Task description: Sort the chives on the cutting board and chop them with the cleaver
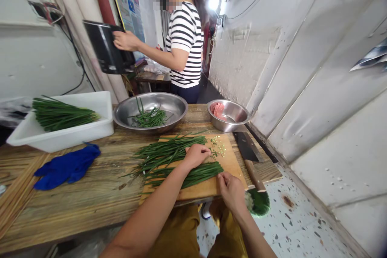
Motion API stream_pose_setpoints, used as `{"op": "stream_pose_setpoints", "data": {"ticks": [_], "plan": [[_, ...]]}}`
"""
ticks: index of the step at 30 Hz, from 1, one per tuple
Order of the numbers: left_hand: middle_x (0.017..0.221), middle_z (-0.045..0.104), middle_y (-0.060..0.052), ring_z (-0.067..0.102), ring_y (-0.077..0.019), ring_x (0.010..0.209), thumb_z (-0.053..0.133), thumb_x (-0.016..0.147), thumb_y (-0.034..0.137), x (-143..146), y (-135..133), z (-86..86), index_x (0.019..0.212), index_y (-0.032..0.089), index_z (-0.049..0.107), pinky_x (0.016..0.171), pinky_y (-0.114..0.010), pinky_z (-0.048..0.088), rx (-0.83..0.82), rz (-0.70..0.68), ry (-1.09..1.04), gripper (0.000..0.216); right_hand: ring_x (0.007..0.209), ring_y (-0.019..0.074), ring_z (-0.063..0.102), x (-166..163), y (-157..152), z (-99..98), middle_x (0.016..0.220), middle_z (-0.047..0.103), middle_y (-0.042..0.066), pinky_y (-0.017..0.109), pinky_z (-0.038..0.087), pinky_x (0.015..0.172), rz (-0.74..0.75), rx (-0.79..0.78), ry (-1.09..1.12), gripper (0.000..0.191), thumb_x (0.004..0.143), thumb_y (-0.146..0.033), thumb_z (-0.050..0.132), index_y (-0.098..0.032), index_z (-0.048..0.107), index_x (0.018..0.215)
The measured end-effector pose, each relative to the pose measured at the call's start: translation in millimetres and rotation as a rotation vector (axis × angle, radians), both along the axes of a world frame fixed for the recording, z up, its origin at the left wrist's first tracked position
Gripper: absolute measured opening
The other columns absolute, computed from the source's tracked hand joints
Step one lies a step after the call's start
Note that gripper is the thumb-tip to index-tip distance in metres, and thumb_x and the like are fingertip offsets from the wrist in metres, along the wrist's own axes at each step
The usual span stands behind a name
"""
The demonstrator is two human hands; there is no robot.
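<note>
Two bunches of long green garlic chives lie on a wooden cutting board, the far bunch and the near bunch. My left hand reaches across the board between them, fingers bent at the cut end of the far bunch and closed on chives. At the right tip of the near bunch, my right hand pinches chive ends between thumb and fingers. Small pale trimmed bits are scattered near the board's right side. A cleaver with a wooden handle lies right of the board.
Behind the board stand a wide steel basin holding cut chives and a steel bowl with pink meat. At left are a white tub of chives and a blue glove. Another person holds a black container.
</note>
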State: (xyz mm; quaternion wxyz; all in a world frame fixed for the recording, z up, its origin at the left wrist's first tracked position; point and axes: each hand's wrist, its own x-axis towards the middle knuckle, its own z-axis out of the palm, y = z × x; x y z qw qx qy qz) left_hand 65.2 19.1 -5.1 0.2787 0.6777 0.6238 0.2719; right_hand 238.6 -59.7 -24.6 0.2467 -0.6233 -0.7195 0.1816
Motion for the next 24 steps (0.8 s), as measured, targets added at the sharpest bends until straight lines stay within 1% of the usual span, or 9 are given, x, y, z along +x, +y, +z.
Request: {"op": "stream_pose_setpoints", "data": {"ticks": [11,13,16,17,18,20,21,22,24], "plan": [[0.094,0.072,0.001,0.061,-0.021,0.094,0.055,0.079,0.033,0,-3,3.0,0.084,0.026,0.074,0.09,-0.036,0.032,-0.024,-0.038,0.03,0.02,0.066,0.0164,0.06,-1,-1,2.7,0.072,0.068,0.004,0.025,0.032,0.059,-0.002,-0.041,0.029,0.033,0.089,-0.032,0.037,-0.019,0.065,0.078],[0.093,0.072,0.001,0.061,-0.0205,0.093,0.057,0.078,0.032,-2,-5,4.5,0.083,0.027,0.074,0.088,-0.035,0.033,-0.017,-0.131,0.056,0.019,0.067,0.0167,0.061,-1,0,2.8,0.073,0.068,0.004,0.025,0.032,0.059,-0.007,-0.047,0.008,0.033,0.09,-0.031,0.037,-0.019,0.065,0.079],[0.092,0.071,0.001,0.06,-0.019,0.091,0.058,0.079,0.032,-7,-5,8.0,0.083,0.028,0.074,0.083,-0.031,0.034,0.009,-0.326,0.097,0.018,0.069,0.0174,0.062,-2,-1,2.9,0.074,0.069,0.005,0.024,0.032,0.06,-0.021,-0.048,-0.034,0.033,0.09,-0.031,0.036,-0.019,0.065,0.081],[0.091,0.071,0.001,0.059,-0.0187,0.09,0.056,0.08,0.033,-10,-4,8.9,0.082,0.027,0.074,0.081,-0.031,0.034,0.037,-0.325,0.105,0.019,0.07,0.0176,0.062,-2,-1,3.0,0.075,0.069,0.005,0.024,0.032,0.06,-0.024,-0.045,-0.046,0.033,0.091,-0.031,0.036,-0.019,0.065,0.081],[0.09,0.07,0.0,0.059,-0.0187,0.09,0.054,0.082,0.034,-13,-3,9.5,0.081,0.026,0.074,0.081,-0.031,0.034,0.079,-0.271,0.111,0.022,0.071,0.0177,0.062,-2,-1,2.9,0.075,0.069,0.005,0.024,0.033,0.061,-0.027,-0.043,-0.056,0.033,0.091,-0.031,0.036,-0.019,0.065,0.082],[0.089,0.068,-0.002,0.057,-0.0196,0.092,0.053,0.083,0.037,-20,-1,9.6,0.08,0.025,0.074,0.083,-0.033,0.032,0.165,-0.094,0.135,0.024,0.072,0.0178,0.063,-2,-2,2.8,0.075,0.069,0.005,0.024,0.033,0.061,-0.03,-0.044,-0.067,0.033,0.091,-0.031,0.036,-0.019,0.065,0.082],[0.089,0.067,-0.003,0.056,-0.0203,0.094,0.055,0.082,0.038,-24,1,9.0,0.08,0.025,0.074,0.083,-0.034,0.032,0.185,-0.034,0.153,0.023,0.072,0.0179,0.063,-2,-2,2.6,0.075,0.069,0.005,0.024,0.033,0.061,-0.033,-0.046,-0.07,0.033,0.091,-0.031,0.036,-0.019,0.065,0.083],[0.089,0.067,-0.003,0.054,-0.021,0.095,0.058,0.08,0.039,-28,2,8.3,0.079,0.025,0.074,0.084,-0.035,0.031,0.182,-0.018,0.174,0.021,0.071,0.0179,0.063,-2,-3,2.4,0.075,0.069,0.005,0.024,0.033,0.061,-0.035,-0.049,-0.071,0.033,0.091,-0.031,0.036,-0.019,0.065,0.083],[0.09,0.066,-0.003,0.053,-0.0222,0.097,0.064,0.075,0.039,-32,3,6.3,0.078,0.026,0.073,0.085,-0.036,0.03,0.135,-0.069,0.223,0.016,0.07,0.0178,0.062,-2,-3,1.6,0.075,0.069,0.005,0.024,0.033,0.06,-0.036,-0.045,-0.067,0.033,0.091,-0.032,0.036,-0.019,0.065,0.083]]}}
